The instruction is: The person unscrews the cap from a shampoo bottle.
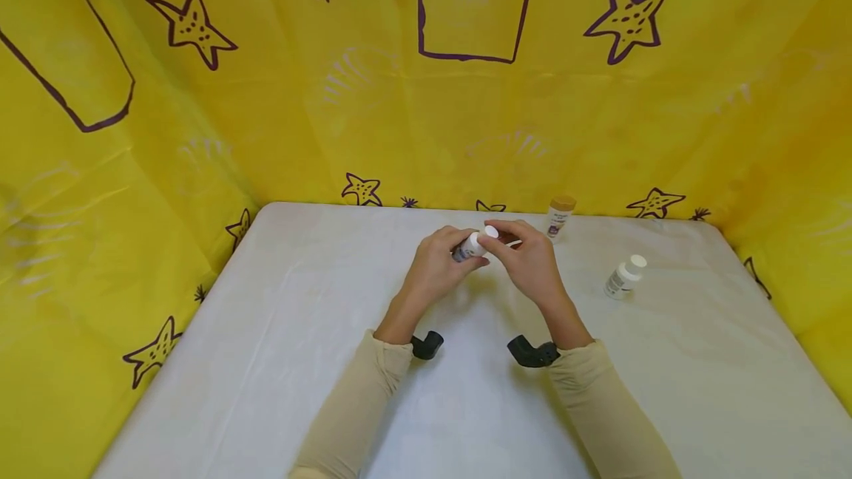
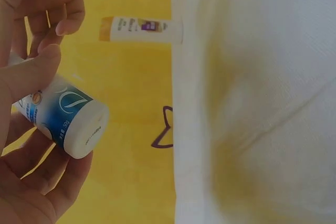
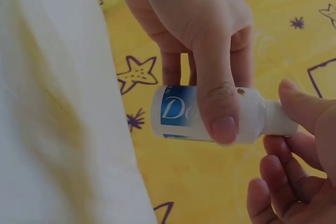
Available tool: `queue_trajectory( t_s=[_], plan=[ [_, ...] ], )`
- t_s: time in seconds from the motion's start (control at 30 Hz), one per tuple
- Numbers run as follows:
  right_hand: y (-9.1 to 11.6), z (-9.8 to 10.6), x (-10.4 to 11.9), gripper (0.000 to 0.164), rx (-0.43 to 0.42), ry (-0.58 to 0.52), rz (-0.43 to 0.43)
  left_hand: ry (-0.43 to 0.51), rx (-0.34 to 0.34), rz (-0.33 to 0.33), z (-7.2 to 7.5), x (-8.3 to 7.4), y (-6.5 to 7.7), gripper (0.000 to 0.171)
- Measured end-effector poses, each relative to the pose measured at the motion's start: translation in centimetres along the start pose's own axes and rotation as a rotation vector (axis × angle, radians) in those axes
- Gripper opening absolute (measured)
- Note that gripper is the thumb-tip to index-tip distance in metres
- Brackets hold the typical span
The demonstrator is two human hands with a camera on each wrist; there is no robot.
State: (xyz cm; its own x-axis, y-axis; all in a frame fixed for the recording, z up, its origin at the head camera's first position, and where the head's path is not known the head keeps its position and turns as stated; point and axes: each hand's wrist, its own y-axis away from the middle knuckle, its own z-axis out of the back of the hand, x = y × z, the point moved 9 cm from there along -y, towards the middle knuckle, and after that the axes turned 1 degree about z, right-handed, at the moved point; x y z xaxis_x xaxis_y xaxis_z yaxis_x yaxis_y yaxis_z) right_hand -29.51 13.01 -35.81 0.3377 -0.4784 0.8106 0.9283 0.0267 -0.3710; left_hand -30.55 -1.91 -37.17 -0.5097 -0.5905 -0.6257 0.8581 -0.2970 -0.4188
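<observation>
A small white bottle with a blue label (image 3: pixel 176 114) is held tilted over the table. My left hand (image 1: pixel 434 261) grips its body, thumb across one side and fingers on the other. At the bottle's narrower end, my right hand (image 1: pixel 534 261) pinches the white cap (image 3: pixel 278 119) between thumb and index finger, the other fingers loosely bent. The cap is on the bottle's neck. In the left wrist view the bottle's flat white base (image 2: pixel 88 132) faces the camera.
Behind my right hand stands a white bottle with an orange-gold cap (image 1: pixel 559 219), near the table's back edge. Another white bottle (image 1: pixel 626 277) stands to the right. A white-covered table (image 1: pixel 286 361) meets yellow star-patterned cloth (image 1: pixel 373 117) at the back and sides.
</observation>
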Motion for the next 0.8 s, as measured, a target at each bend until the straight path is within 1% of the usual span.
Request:
queue_trajectory(
  t_s=[0.2, 0.33, 0.5, 0.63, 0.8],
  plan=[
    [0.5, 0.6, 0.0, 0.036, 0.015, 0.005, -0.01, 0.005, 0.026, -0.016, -0.2, -0.6, 0.0, 0.04],
    [0.6, 0.8, 0.4, 0.033, 0.032, 0.025, 0.027, -0.004, 0.05, -0.012, -0.4, -0.6, 0.1, 0.04],
    [0.8, 0.8, 1.0, 0.031, 0.049, 0.094, 0.084, -0.011, 0.086, -0.005, -0.8, -0.6, 0.4, 0.039],
    [1.1, 0.6, 1.1, 0.03, 0.06, 0.132, 0.094, -0.009, 0.119, -0.011, -1.5, -0.5, 0.8, 0.039],
    [1.4, 0.4, 1.3, 0.029, 0.061, 0.151, 0.105, 0.002, 0.135, -0.021, -2.0, -0.3, 0.9, 0.038]
  ],
)
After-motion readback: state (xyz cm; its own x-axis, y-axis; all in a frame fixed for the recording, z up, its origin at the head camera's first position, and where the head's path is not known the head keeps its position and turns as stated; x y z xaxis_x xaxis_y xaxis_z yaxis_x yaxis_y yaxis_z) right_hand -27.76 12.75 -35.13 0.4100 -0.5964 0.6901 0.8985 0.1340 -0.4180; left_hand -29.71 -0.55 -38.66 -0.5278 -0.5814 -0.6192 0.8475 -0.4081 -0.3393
